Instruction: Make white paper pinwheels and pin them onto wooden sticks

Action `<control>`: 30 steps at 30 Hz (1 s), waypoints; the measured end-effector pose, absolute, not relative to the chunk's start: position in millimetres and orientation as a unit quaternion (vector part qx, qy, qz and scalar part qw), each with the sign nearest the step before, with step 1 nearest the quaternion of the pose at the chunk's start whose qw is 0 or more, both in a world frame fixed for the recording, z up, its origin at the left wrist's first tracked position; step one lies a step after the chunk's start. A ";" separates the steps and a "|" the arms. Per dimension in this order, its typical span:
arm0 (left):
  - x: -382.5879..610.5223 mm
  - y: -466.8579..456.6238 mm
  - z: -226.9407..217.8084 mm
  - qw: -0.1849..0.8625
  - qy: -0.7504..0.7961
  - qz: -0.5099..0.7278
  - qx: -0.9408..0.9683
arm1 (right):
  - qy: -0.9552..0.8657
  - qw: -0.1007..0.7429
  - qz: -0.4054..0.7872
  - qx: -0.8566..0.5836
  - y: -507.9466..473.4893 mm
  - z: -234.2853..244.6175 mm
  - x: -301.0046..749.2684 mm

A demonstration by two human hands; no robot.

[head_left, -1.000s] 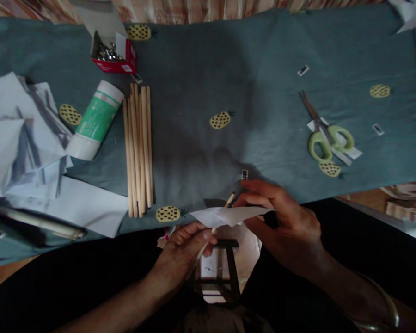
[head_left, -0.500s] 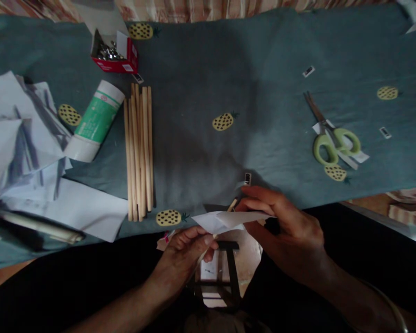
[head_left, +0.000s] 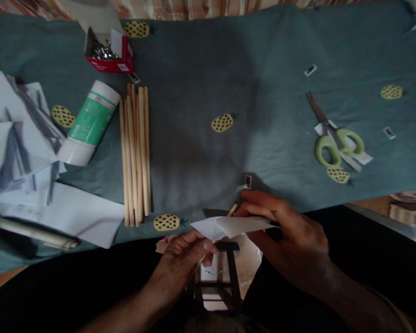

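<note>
A folded piece of white paper (head_left: pixel 229 225) stretches between my hands over the table's near edge. My left hand (head_left: pixel 180 259) is closed, pinching a thin wooden stick (head_left: pixel 232 209) that passes behind the paper; its tip pokes out above the paper's upper edge. At the paper's right end my right hand (head_left: pixel 287 231) is closed on it between thumb and fingers. Part of the right fingertips is hidden behind the sheet. Left of my hands, several loose wooden sticks (head_left: pixel 136 157) lie side by side on the cloth.
A green-and-white glue bottle (head_left: pixel 91 122), a pile of white papers (head_left: pixel 24 134) and an open red box (head_left: pixel 111 58) of small metal pieces occupy the left. Green-handled scissors (head_left: pixel 333 138) lie at right on a paper scrap. A pineapple-patterned tablecloth (head_left: pixel 187 69) covers the table.
The paper has tipped and dropped slightly, with both hands keeping their hold. The view has shifted a little, so the table items sit slightly differently in it.
</note>
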State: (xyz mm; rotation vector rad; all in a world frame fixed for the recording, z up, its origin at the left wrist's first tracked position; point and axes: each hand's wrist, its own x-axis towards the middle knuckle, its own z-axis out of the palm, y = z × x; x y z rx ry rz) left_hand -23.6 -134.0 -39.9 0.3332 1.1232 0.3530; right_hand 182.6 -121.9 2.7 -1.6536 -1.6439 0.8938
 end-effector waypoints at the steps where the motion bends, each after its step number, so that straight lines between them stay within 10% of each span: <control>1: -23.6 -134.0 -39.9 0.818 0.528 0.166 0.155 | -0.625 0.316 0.339 -0.628 -121.7 2.7 182.5; 30: -13.7 -123.3 -29.0 0.819 0.474 0.215 0.242 | -0.547 0.233 0.527 -0.607 -73.3 6.8 188.7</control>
